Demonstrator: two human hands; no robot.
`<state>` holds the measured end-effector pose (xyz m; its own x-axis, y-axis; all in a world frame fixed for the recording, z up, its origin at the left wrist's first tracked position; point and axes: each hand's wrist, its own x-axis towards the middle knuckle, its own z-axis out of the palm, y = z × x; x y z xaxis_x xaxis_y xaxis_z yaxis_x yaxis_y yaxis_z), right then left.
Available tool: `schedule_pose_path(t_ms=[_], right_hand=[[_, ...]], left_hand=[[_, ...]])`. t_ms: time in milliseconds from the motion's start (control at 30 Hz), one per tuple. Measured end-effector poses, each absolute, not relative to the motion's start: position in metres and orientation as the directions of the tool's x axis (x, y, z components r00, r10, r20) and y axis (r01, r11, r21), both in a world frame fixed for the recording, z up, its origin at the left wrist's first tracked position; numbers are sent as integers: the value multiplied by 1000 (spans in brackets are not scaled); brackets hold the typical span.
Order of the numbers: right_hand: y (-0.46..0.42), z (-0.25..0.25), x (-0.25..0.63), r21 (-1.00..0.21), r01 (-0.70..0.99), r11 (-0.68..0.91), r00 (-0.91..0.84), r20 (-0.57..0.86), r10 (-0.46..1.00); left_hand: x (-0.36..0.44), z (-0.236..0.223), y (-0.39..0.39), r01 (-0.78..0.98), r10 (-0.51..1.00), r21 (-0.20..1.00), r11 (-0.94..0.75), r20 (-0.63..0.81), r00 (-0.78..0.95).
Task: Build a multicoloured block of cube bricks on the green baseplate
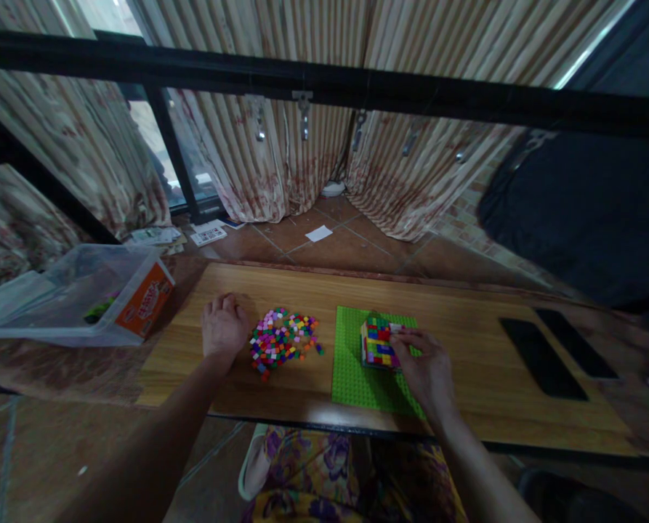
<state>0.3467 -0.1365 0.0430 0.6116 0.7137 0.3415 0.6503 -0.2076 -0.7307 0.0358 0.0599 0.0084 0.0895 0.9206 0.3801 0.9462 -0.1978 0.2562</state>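
A green baseplate lies on the wooden table. On it stands a block built of multicoloured small bricks. My right hand is at the block's right side, fingers pinched on a small white brick at its top edge. A loose pile of coloured bricks lies left of the plate. My left hand rests on the table just left of the pile, fingers curled under, nothing visible in it.
A clear plastic bin with an orange label stands off the table's left end. Two black flat devices lie on the table's right part. Curtains and a black bar are beyond. My patterned clothing shows below the front edge.
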Motion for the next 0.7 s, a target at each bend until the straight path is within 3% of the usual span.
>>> schedule_pose_path(t_ms=[267, 467, 700], right_hand=[[-141, 39, 348, -780, 604, -166, 613, 322, 721], [-163, 53, 323, -758, 644, -105, 622, 439, 648], [-177, 47, 244, -770, 629, 108, 256, 336, 906]], left_hand=[[36, 12, 58, 946, 929, 261, -190, 359, 88], [36, 12, 58, 950, 920, 241, -197, 380, 94], [37, 12, 56, 958, 922, 219, -187, 375, 94]])
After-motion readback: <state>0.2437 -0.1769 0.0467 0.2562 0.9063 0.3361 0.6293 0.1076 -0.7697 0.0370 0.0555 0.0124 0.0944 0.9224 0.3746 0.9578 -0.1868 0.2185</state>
